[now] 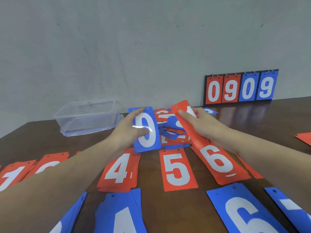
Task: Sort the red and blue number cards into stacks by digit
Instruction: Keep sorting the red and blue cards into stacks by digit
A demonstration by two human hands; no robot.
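My left hand (pixel 129 130) grips a blue 0 card (pixel 148 140), held upright above the table. A red card (pixel 185 125) is pinched in my right hand (pixel 202 125); its digit is mostly hidden. Behind both hands lies a mixed pile of red and blue cards (pixel 171 132). Sorted red stacks sit in a row: 1 (pixel 11 177), a partly hidden one (pixel 50 162), 4 (pixel 119 169), 5 (pixel 176 170), 6 (pixel 218 163). Blue stacks lie nearest me: 4 (pixel 121 214), 6 (pixel 244 212), and one at the right edge (pixel 289 207).
A clear plastic box (pixel 87 115) stands at the back left of the brown table (pixel 151 172). A scoreboard flip stand (pixel 240 88) showing 0909 leans against the wall at the back right. A red card corner (pixel 304 138) shows at the far right.
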